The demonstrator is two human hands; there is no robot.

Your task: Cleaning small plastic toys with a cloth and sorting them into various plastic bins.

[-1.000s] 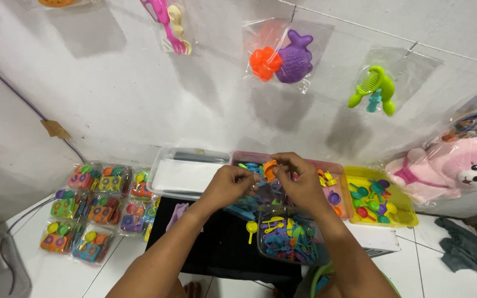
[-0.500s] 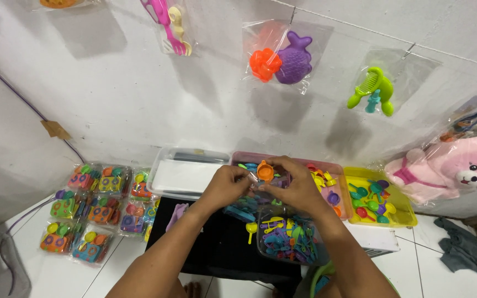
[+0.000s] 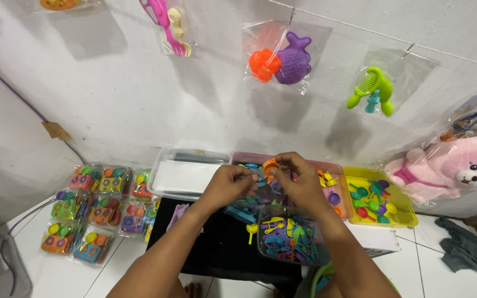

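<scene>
Together, the left hand [image 3: 228,186] and the right hand [image 3: 301,182] meet above a black counter [image 3: 216,243], fingertips pinched toward each other. The right hand grasps a small orange toy cup [image 3: 270,165] between thumb and fingers, holding it up just past the fingertips of the left hand. The left hand is pinched around what looks like a clear plastic bag [image 3: 260,185] that hangs between the two hands; how firmly it grips cannot be told.

Directly below the right hand sits a clear tub [image 3: 288,237] full of small purple, blue and yellow toy utensils, and a yellow toy spoon [image 3: 251,229] lies on the counter just beside it, under the gap between the hands. Beyond the hands stands a pink bin [image 3: 332,187] of mixed bright pieces, partly hidden by the fingers. To the right of the right hand is a yellow bin [image 3: 401,212] holding small coloured spoons. Beyond the left hand rests a clear lidded box [image 3: 186,174] with white contents.

Well off to the left of the left hand, packed toy sets [image 3: 92,207] in clear wrapping lie in rows on the white floor. Far to the right, a pink plush toy [image 3: 448,171] in a plastic bag leans at the wall.
</scene>
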